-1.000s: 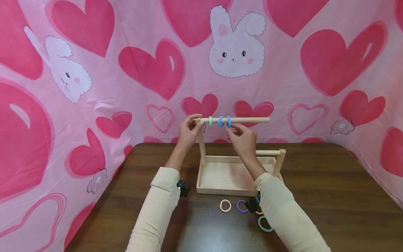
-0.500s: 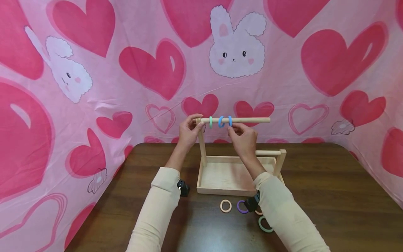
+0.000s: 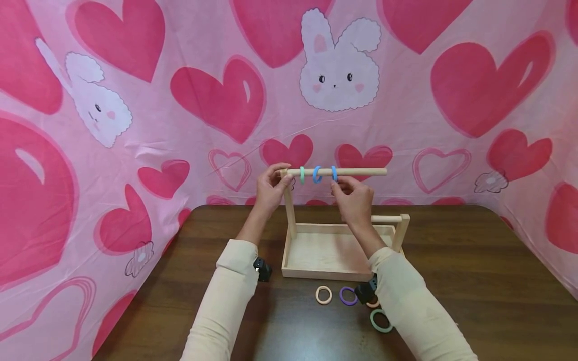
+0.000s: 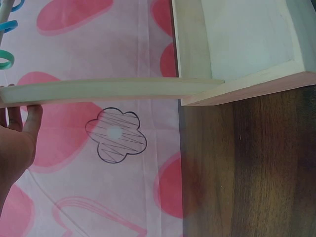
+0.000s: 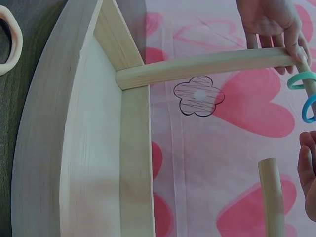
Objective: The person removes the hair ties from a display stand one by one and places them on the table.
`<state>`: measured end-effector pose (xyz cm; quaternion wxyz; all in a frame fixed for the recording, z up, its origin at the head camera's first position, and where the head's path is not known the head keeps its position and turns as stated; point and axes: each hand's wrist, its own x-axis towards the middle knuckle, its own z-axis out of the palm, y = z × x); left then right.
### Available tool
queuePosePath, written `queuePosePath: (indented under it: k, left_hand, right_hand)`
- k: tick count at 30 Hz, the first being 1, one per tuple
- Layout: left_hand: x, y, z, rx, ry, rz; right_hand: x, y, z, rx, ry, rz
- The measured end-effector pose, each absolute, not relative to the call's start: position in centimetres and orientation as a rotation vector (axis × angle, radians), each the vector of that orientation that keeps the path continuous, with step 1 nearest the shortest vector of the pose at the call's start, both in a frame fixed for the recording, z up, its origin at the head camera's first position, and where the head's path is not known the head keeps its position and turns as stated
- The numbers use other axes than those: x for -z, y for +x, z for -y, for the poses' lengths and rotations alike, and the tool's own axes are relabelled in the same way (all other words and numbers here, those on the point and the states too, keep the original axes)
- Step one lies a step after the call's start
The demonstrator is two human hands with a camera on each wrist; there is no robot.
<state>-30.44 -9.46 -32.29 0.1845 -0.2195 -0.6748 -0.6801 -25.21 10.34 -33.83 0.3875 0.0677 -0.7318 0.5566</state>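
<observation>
Outer blue ring (image 3: 334,173): moved slightly right along the bar (image 3: 363,172) since the earlier frame, farther from the other blue ring (image 3: 315,177); it encircles the bar.
Right hand (image 3: 355,200): narrow grip, pinching that ring's lower edge.
Left hand (image 3: 271,189): holds the post (image 3: 289,205) where it meets the bar.
Sliding: probably smoothest with ring square, post steady.
Desk (image 3: 217,281): loose rings (image 3: 317,295) before the tray (image 3: 325,275).

Blue rings (image 3: 334,173), pink heart-patterned backdrop (image 3: 280,118)

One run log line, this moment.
left grip: holds post | right grip: pinches outer blue ring | rod: also carries inner blue ring, green ring
</observation>
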Motion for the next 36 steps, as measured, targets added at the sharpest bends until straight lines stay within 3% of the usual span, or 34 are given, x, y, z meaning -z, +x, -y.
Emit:
queuePosePath:
  k: [36]
  left_hand:
    - [32.5,-30.7,9.5,1.91,-0.63,1.885]
  right_hand:
    - [33.8,-24.7,-13.2,-1.423,0.12,1.814]
